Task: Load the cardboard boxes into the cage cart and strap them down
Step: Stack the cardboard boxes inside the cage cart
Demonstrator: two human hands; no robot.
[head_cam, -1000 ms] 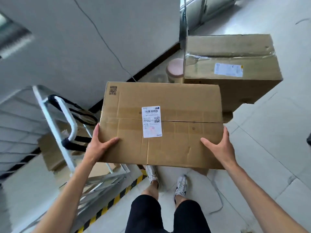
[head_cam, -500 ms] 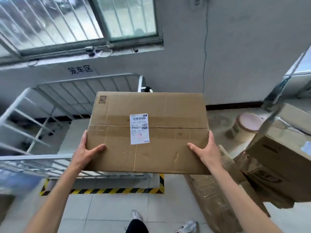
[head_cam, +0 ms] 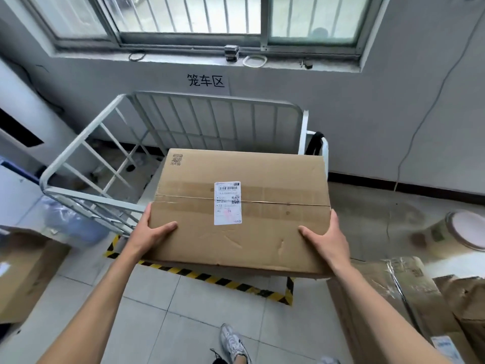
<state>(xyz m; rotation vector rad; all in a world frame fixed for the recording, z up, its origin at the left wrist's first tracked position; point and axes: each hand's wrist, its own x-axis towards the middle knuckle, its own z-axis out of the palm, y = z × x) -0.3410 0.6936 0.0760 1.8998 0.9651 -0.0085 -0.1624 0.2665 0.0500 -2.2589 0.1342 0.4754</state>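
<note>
I hold a flat brown cardboard box [head_cam: 244, 232] with a white shipping label, level in front of my chest. My left hand [head_cam: 152, 229] grips its near left edge and my right hand [head_cam: 328, 239] grips its near right edge. Behind and under the box stands the white metal cage cart [head_cam: 215, 114], its barred back and left sides in view below the window. The box hides the cart's right front part. A black strap [head_cam: 315, 143] hangs on the cart's right post.
Yellow-black floor tape [head_cam: 217, 279] marks the cart's bay. More cardboard boxes [head_cam: 409, 298] lie at the lower right, another box [head_cam: 23, 271] at the left. A tape roll [head_cam: 462, 232] lies on the floor at right. A plastic bag [head_cam: 70, 219] sits left of the cart.
I have turned left with the box, from facing the stacked boxes to facing the cage cart squarely. The cart is now closer and centred behind the box. Both hands kept their grip.
</note>
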